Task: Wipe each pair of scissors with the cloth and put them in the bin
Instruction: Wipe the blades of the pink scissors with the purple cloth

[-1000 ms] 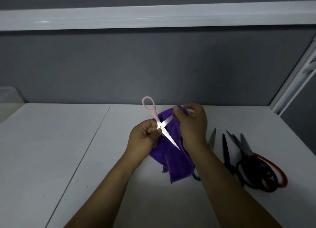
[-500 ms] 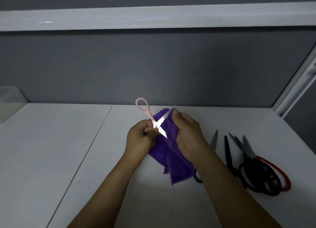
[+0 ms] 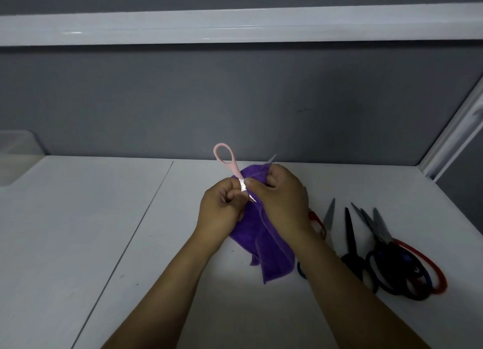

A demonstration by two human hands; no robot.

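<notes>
Gripping pink scissors [image 3: 234, 169] over the middle of the table [image 3: 78, 231], your left hand [image 3: 222, 212] meets your right hand [image 3: 282, 199], which pinches the purple cloth [image 3: 271, 254] round a blade. The bin [image 3: 15, 160] sits at the far-left corner, contents unclear.

Pink-handled scissors [image 3: 226, 163], purple cloth [image 3: 264, 246], black and red scissors [image 3: 392, 259], white table [image 3: 78, 231]

Over the middle of the table [image 3: 78, 231], our left hand [image 3: 222, 212] and right hand [image 3: 282, 199] meet, the held scissors [image 3: 235, 169] between them, handle away from us. The cloth [image 3: 271, 252] hangs beneath the right hand. The other scissors [image 3: 386, 254] lie to the right, and the bin [image 3: 15, 160] sits at the far left.
</notes>
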